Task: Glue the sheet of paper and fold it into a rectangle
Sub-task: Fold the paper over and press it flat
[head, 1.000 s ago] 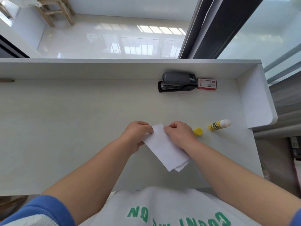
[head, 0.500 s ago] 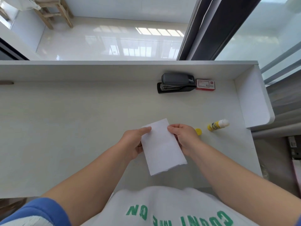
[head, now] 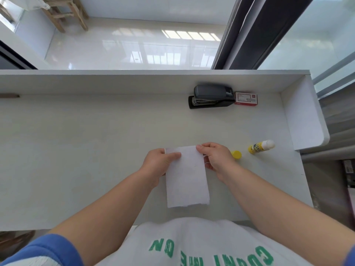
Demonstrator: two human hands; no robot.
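Observation:
A white sheet of paper (head: 186, 181), folded into a narrow rectangle, lies lengthwise on the white desk (head: 76, 154) in front of me. My left hand (head: 158, 163) pinches its top left corner, thumb on top. My right hand (head: 216, 158) pinches the top right corner. A glue stick (head: 261, 146) with a yellow label lies uncapped to the right of my right hand. Its yellow cap (head: 236, 154) sits apart from it, just beside my right hand.
A dark stapler (head: 212, 96) and a red and white staple box (head: 246, 99) stand against the desk's raised back wall. A white side panel (head: 301, 120) closes the desk's right end. A wooden stool (head: 65, 14) stands on the floor beyond.
The folded paper has turned from a slant to straight up and down and lies flatter. Both hands have shifted to its top corners.

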